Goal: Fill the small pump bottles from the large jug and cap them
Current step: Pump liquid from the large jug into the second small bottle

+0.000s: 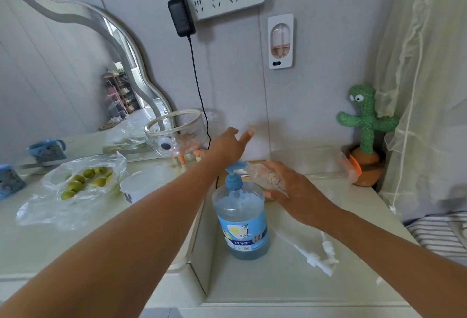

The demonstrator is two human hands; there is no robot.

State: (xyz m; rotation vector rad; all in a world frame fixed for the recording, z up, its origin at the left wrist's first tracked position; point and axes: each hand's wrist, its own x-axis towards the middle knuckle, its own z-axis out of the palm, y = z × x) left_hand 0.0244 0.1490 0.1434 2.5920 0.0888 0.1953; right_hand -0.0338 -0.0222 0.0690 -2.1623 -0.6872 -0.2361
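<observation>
At frame centre the left hand [228,144], fingers straight and spread, is pressing down on the blue pump [236,167] of the jug [241,219]. Just right of it, the right hand [293,191] is gripping a tilted clear bottle [265,176], its mouth at the spout. Two white caps [318,257] are lying on the counter [278,287] at lower right.

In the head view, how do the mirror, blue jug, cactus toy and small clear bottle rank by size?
1. mirror
2. blue jug and cactus toy look alike; the cactus stands farther back
3. small clear bottle, partly hidden
</observation>
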